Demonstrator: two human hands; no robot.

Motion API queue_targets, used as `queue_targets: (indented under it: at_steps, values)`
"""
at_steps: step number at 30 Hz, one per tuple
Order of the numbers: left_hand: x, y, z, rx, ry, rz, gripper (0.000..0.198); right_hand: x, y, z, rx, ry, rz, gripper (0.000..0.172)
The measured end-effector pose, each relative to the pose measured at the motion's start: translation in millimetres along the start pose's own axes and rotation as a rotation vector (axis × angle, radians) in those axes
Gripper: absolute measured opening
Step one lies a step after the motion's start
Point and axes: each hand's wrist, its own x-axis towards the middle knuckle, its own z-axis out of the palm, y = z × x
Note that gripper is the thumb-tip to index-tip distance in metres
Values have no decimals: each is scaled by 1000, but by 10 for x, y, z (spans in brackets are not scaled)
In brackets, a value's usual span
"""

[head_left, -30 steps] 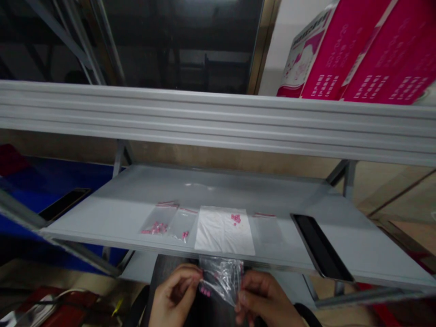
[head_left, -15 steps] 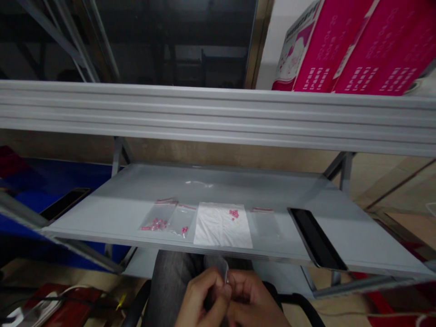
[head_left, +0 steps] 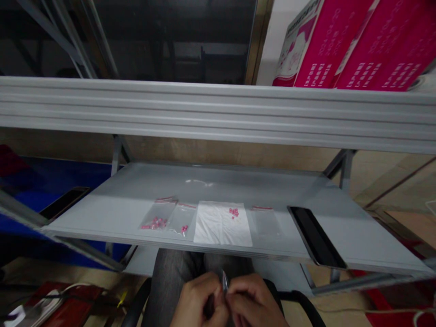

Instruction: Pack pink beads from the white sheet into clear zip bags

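Observation:
Over my lap, below the shelf's front edge, my left hand (head_left: 200, 299) and my right hand (head_left: 255, 299) meet with fingers pinched. Between them a small clear plastic bag (head_left: 224, 280) shows edge-on; both hands grip it, and most of it is hidden by the fingers. On the grey shelf (head_left: 265, 186) in front lies a white tissue (head_left: 218, 229) with a small cluster of pink beads (head_left: 234, 212) near its upper right. Left of the tissue are two zip bags holding pink beads, a fuller bag (head_left: 158, 215) and a bag with only a few (head_left: 183, 218).
Right of the tissue lies a flat clear zip bag (head_left: 265, 221), then a dark phone-like slab (head_left: 316, 236) overhanging the front edge. Another dark device (head_left: 64, 202) is at the far left. A metal beam (head_left: 218, 111) crosses above the shelf, with pink boxes (head_left: 354, 50) behind it.
The clear bag has turned from showing a broad face above my fingers to a thin edge between them. My hands stay in nearly the same place.

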Motion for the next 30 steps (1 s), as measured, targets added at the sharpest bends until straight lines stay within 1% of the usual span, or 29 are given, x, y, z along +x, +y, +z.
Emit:
queue_targets:
  at_steps: [3,4,7,10,11,12,13,15,16,17,18,21,25,28,30]
  values:
    - [-30,-50,50,125,103,37,23,29,-57,50,-232,110,-189,26]
    - [-43,-61,57,157,137,37,23,38,-76,50,-307,143,-226,26]
    - [-61,-65,27,207,232,25,25,57,-122,15,-466,234,-241,26]
    - [-34,-62,-48,161,291,69,26,63,-165,-18,-517,251,-257,25]
    - [-19,-73,-70,123,299,100,22,63,-184,-23,-525,240,-262,24]
    - [-4,-91,-84,83,299,138,13,60,-206,-26,-531,229,-261,24]
    - [9,-118,-89,49,284,178,18,56,-233,-29,-535,212,-258,23]
    - [29,-184,-71,14,217,249,60,41,-293,-40,-539,172,-247,20]
    - [35,-215,-50,14,183,272,73,32,-324,-51,-542,152,-245,19]
    - [39,-240,-26,15,156,284,79,22,-354,-64,-550,138,-248,19]
    - [43,-255,-1,8,146,285,80,13,-380,-80,-564,135,-254,20]
    - [59,-236,59,-80,199,236,75,-11,-420,-130,-630,177,-288,23]
    - [103,-139,102,-210,259,183,62,-20,-399,-163,-731,268,-339,22]
    - [141,-95,125,-243,294,179,52,-25,-397,-173,-781,281,-359,21]
    - [161,-85,134,-229,325,177,48,-39,-419,-184,-782,318,-406,21]
